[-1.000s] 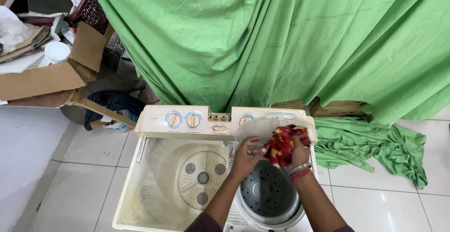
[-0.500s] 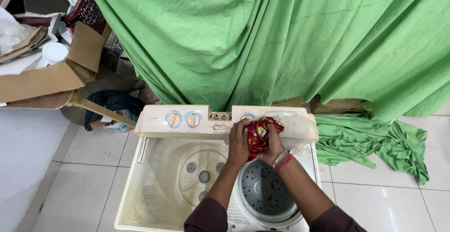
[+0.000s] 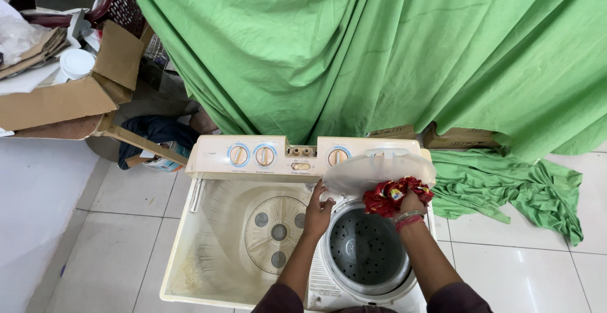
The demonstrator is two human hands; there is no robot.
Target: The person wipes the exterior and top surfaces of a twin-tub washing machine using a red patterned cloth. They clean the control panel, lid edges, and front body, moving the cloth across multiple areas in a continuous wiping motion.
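Right hand [image 3: 411,203] grips a red patterned cloth [image 3: 392,195]; left hand [image 3: 318,210] rests open-fingered on the spinner rim [image 3: 329,224].

Below our hands [image 3: 363,207] the spin drum [image 3: 368,250] gapes open; left of them the wash tub [image 3: 243,234] too. The raised translucent lid [image 3: 378,171] and control panel [image 3: 278,157] block us ahead.

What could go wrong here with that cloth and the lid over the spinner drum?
The right hand has a grip on the bunched red patterned cloth right at the rim of the grey perforated spinner drum, so part could drape outside it. The left hand seems to prop the translucent white plastic lid; if it slips, the lid may drop onto the wrists. The cloth could also snag under that lid.
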